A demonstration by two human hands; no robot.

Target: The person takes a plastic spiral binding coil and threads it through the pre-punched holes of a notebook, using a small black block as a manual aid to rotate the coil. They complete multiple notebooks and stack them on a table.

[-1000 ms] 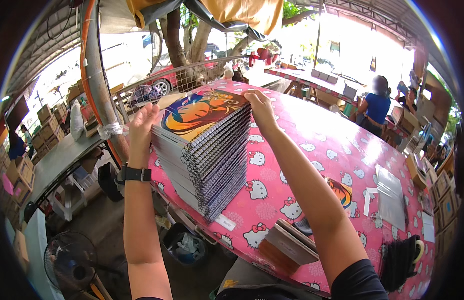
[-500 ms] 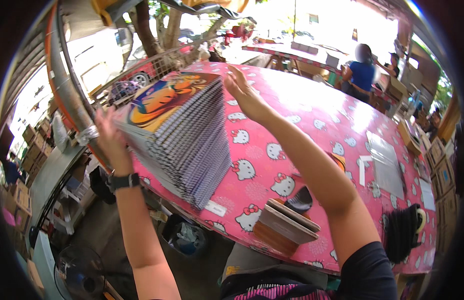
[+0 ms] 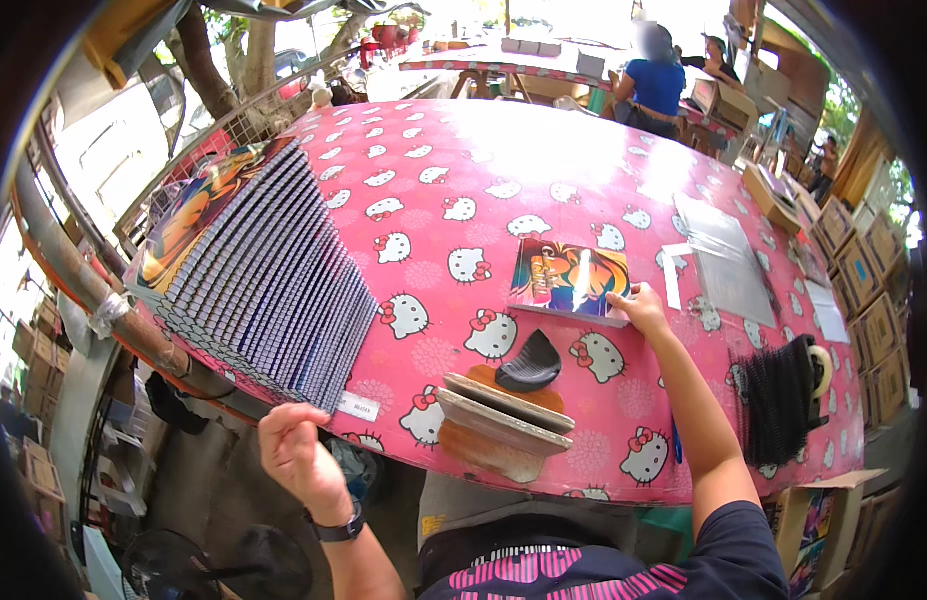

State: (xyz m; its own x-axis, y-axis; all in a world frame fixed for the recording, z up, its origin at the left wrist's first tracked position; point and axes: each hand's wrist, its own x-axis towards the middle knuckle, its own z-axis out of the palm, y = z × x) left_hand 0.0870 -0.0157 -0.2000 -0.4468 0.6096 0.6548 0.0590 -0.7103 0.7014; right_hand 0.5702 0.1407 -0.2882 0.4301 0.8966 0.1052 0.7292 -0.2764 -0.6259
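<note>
My right arm stretches forward from its dark sleeve, the elbow only slightly bent, and my right hand is well to the right of the tall stack of spiral-bound notebooks. The fingertips of that hand touch the near right corner of a single booklet; I can't tell whether they have closed on it or just rest there. My left hand hangs just on the near side of the stack, wrist bent up above a dark watch, fingers loosely curled with nothing in them.

The booklet lies flat on the pink patterned table, to the right of the stack and apart from it. Its glossy cover has orange and yellow swirling shapes over dark blue, with a patch of glare, and pale page edges show along the near side. The stack has a similarly coloured cover on top, and its rows of coils face toward the booklet. A white label lies at the stack's near foot. Farther to the right of the stack than the booklet are clear plastic sheets and a bundle of black coils.
</note>
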